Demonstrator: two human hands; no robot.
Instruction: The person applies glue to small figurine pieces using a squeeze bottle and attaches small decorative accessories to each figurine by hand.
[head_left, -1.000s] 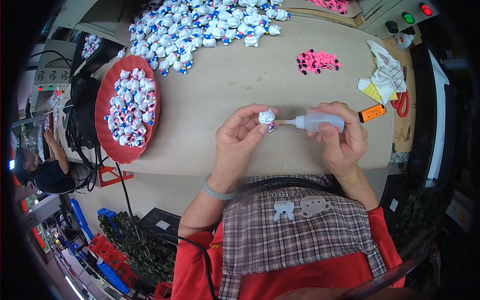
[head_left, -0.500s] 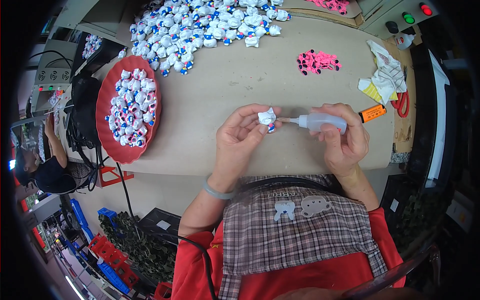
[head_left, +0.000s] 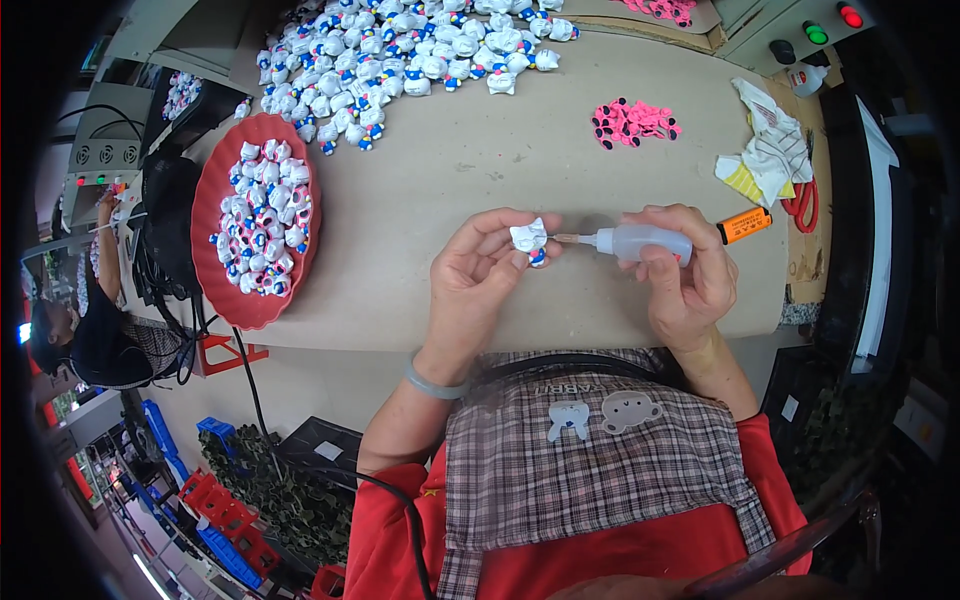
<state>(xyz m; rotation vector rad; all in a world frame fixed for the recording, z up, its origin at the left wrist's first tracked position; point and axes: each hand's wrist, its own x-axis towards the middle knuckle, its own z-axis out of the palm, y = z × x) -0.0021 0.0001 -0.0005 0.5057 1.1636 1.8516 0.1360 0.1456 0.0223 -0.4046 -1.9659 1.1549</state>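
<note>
Between the thumb and fingers of my left hand [head_left: 480, 265] is a small white cat-shaped figurine [head_left: 529, 236] with blue and red at its lower end. My right hand [head_left: 690, 270] grips a translucent squeeze bottle [head_left: 650, 243] lying level, its thin nozzle pointing left. The nozzle tip is close beside the figurine; whether it touches I cannot tell. Both hands are above the near part of the table [head_left: 420, 200]. A red scalloped bowl [head_left: 210, 200] of similar figurines stands to the left. A big heap of white and blue figurines [head_left: 400, 60] covers the far left of the table.
Small pink and black pieces [head_left: 633, 122] lie in a pile at the far right. Further right are a crumpled cloth [head_left: 775, 140], an orange tube-shaped thing [head_left: 745, 226] and red-handled scissors [head_left: 802, 207]. At far left, a co-worker [head_left: 90, 320] reaches toward another bench.
My left hand and the figurine have shifted very slightly left, and the figurine looks a little turned. My right hand with the bottle stays nearly still. The co-worker's arm has moved.
</note>
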